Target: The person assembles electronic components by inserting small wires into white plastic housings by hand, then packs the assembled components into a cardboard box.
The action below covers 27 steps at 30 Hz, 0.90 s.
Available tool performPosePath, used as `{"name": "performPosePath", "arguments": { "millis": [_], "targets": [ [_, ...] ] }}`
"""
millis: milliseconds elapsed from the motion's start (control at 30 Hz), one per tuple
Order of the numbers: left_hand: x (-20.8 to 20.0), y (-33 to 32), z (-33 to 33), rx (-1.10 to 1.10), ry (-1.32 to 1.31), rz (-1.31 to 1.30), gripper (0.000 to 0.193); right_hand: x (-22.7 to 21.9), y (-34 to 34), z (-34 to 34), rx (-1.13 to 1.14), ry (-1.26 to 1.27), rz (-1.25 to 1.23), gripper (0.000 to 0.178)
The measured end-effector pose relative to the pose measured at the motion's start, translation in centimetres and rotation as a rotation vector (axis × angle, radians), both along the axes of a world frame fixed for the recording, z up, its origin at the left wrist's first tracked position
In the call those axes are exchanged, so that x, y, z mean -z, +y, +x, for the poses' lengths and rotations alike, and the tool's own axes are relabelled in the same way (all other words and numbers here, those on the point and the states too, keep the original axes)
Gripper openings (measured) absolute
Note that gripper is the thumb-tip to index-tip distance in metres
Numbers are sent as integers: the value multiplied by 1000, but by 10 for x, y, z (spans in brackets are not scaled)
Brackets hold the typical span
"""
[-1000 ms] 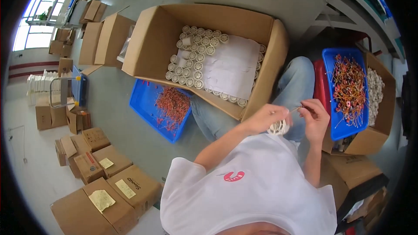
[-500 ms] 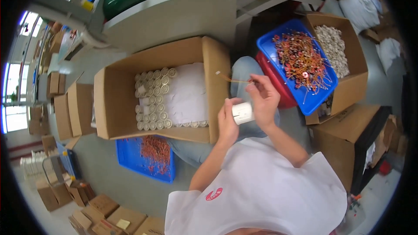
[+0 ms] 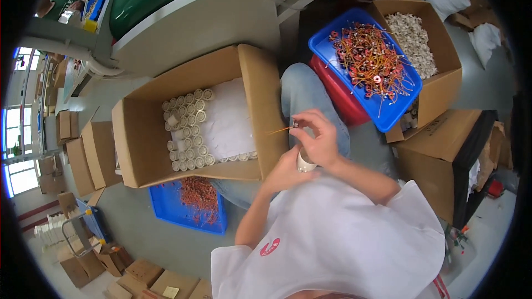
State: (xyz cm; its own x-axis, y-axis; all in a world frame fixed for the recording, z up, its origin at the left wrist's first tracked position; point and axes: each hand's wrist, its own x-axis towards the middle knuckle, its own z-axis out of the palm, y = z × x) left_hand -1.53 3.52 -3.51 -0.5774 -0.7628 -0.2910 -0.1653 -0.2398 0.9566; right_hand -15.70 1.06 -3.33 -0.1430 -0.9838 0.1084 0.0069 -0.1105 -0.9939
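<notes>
My left hand (image 3: pixel 281 174) is closed around a white plastic cylindrical housing (image 3: pixel 305 164), whose round open end faces up. Just above it, my right hand (image 3: pixel 323 139) pinches a small wired component (image 3: pixel 296 124) between thumb and fingertips. Thin orange wires trail from the component toward the left; it is apart from the housing. To the left, a large cardboard box (image 3: pixel 262 88) holds rows of similar white housings (image 3: pixel 191 132) beside a bare white sheet (image 3: pixel 228 115). At the upper right, a blue tray (image 3: pixel 325 42) bears a tangled heap of wired components (image 3: pixel 372 58).
The blue tray rests on something red (image 3: pixel 339 94), beside an open carton of small white parts (image 3: pixel 411 41). Another blue tray (image 3: pixel 164 206) with reddish wired pieces lies on the floor below the large box. Cartons (image 3: pixel 432 155) stand at the right. A grey-framed bench (image 3: pixel 205 36) runs ahead.
The housing has come closer to my body and turned, so its open end now shows. My right hand has moved slightly left and down with the wired component. The whole view has shifted.
</notes>
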Motion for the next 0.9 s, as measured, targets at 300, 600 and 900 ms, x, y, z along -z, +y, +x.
{"name": "performPosePath", "arguments": {
  "millis": [300,600,900],
  "targets": [
    [-21,-14,30,-527,-17,-490,54,-85,-12,-41,-149,348,-476,32],
    [-34,-16,20,-637,-210,-678,48,-80,-3,-30,-225,380,-619,33],
    [-33,-20,18,-599,-262,-807,51,-78,-4,-28,-228,440,-590,33]
  ]
}}
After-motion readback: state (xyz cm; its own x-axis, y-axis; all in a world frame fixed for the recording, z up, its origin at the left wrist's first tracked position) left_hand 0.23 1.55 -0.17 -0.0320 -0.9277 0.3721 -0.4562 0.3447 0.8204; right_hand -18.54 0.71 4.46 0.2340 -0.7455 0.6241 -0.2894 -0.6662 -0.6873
